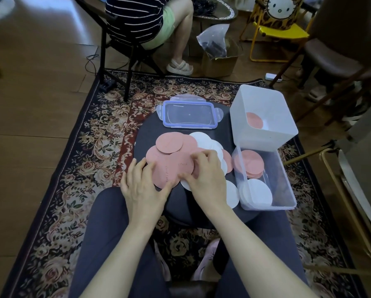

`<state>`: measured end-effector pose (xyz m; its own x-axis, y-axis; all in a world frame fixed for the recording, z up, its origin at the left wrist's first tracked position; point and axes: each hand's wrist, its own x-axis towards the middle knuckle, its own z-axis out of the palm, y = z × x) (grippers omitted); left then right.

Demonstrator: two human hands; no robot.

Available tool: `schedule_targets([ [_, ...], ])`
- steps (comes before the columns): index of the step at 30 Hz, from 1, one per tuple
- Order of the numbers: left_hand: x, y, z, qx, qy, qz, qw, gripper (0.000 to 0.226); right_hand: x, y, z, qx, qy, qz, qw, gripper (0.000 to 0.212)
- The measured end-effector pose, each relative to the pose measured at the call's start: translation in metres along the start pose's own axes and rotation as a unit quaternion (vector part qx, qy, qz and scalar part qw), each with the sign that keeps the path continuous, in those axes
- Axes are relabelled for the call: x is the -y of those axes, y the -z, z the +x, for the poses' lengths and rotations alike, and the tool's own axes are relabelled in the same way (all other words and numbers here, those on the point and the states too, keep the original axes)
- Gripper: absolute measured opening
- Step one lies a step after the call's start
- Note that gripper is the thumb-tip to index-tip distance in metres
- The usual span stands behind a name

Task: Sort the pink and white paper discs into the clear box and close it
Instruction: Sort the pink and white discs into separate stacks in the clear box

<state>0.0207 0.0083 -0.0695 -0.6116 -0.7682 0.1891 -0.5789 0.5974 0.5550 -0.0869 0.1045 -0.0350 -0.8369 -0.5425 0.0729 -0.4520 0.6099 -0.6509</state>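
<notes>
Both hands sit on the loose pile of discs on the round dark tabletop (150, 130). Left hand (142, 187): fingers spread and fairly straight, fingertips pressing the near-left edge of a pink disc (169, 166). Right hand (206, 175): fingers curled, pinching at the pink discs mid-pile (exactly which disc it has, cannot tell).

Loose pile count: about five pink discs visible, overlapping, and at least three white discs (204, 139) behind and right of them, plus one more white disc (231, 194) partly under the right wrist. Overlap hides the true totals.

One clear box (287, 190) stands at the tabletop's right edge, open, touching the pile's right side. Inside: one stack of pink discs (249, 162) at the far end, one stack of white discs (257, 194) at the near end.

One blue-rimmed lid (188, 114) lies flat behind the pile, apart from the box.

One white bin (264, 100) stands behind the clear box, one pink disc inside.
</notes>
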Motion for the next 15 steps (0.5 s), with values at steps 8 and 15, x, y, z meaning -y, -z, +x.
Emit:
schedule_targets([
  [8,-0.003,-0.002,-0.007,-0.035,-0.010,0.016,0.999,0.059,0.001,0.012,-0.003,0.006,-0.112,0.172,0.979,0.018],
  [15,-0.013,0.004,-0.006,-0.043,-0.001,-0.014,0.999,0.062,-0.005,0.021,-0.028,-0.027,-0.170,0.260,0.950,0.018],
])
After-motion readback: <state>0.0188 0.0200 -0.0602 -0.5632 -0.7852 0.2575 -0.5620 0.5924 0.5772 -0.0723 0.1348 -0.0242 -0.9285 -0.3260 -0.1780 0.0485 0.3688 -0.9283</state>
